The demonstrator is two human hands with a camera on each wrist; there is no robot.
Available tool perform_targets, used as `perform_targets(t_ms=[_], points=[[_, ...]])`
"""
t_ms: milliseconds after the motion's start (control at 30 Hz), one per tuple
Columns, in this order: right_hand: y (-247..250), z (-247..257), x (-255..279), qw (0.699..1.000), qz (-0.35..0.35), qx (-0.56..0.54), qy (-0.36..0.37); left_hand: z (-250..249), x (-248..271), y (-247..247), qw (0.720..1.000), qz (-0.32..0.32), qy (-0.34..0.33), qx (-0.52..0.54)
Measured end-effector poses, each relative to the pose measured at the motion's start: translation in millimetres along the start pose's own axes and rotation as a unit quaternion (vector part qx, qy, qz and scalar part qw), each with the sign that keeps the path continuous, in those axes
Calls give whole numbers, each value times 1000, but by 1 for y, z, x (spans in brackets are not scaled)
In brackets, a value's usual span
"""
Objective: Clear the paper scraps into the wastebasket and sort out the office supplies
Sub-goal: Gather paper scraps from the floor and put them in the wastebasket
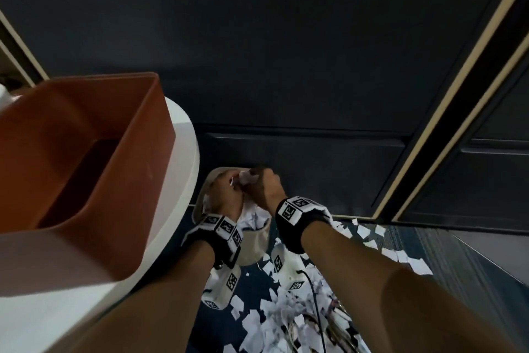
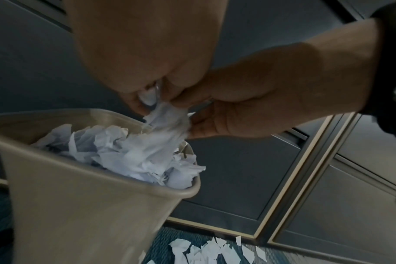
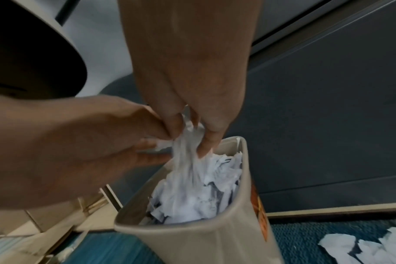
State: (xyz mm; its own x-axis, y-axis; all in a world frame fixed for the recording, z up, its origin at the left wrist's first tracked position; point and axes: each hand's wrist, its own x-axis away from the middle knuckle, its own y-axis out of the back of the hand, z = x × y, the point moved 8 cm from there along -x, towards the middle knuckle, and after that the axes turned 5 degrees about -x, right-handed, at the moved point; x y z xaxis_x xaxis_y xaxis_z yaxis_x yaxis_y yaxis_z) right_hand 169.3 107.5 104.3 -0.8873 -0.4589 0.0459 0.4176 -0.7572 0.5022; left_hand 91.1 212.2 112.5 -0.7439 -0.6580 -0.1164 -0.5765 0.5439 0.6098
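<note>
A beige wastebasket (image 1: 253,248) stands on the floor beside the table, filled near its rim with crumpled white paper (image 2: 133,157). Both hands hover together just above its opening. My left hand (image 1: 229,186) and right hand (image 1: 257,181) pinch one wad of paper scraps (image 1: 246,178) between their fingertips. In the left wrist view the scraps (image 2: 167,119) trail blurred from the fingers down toward the wastebasket (image 2: 79,205). The right wrist view shows my right hand (image 3: 192,135) and left hand (image 3: 151,142) gripping the same wad over the wastebasket (image 3: 203,241).
An orange-brown bin (image 1: 86,152) sits on a round white table (image 1: 186,181) at the left. Many torn paper scraps (image 1: 286,312) litter the blue carpet (image 3: 305,237) near me, with a black cable (image 1: 316,304) across them. Dark cabinet panels (image 1: 286,66) rise behind the basket.
</note>
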Motion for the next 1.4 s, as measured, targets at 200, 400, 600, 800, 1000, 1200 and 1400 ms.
perform_targets(t_ms=[200, 400, 600, 800, 1000, 1200, 1400], points=[[-11, -14, 3, 997, 81, 2, -5, 0, 7, -1, 999, 14, -14, -45], [-2, -5, 4, 988, 79, 118, 54, 19, -3, -13, 982, 26, -30, -185], [-2, -23, 5, 978, 108, 169, 62, 45, 9, -43, 940, 118, -23, -319], [2, -37, 0, 978, 97, 175, 60, 26, 1, -29, 952, 46, -48, -299], [-9, -57, -3, 978, 108, 175, 23, 22, 8, -51, 936, 108, -83, -324], [-5, -62, -3, 974, 130, 183, 5, 58, 13, -67, 923, 165, -15, -348], [3, -78, -15, 986, 100, 128, -37, 20, 1, -38, 963, 57, -73, -254]])
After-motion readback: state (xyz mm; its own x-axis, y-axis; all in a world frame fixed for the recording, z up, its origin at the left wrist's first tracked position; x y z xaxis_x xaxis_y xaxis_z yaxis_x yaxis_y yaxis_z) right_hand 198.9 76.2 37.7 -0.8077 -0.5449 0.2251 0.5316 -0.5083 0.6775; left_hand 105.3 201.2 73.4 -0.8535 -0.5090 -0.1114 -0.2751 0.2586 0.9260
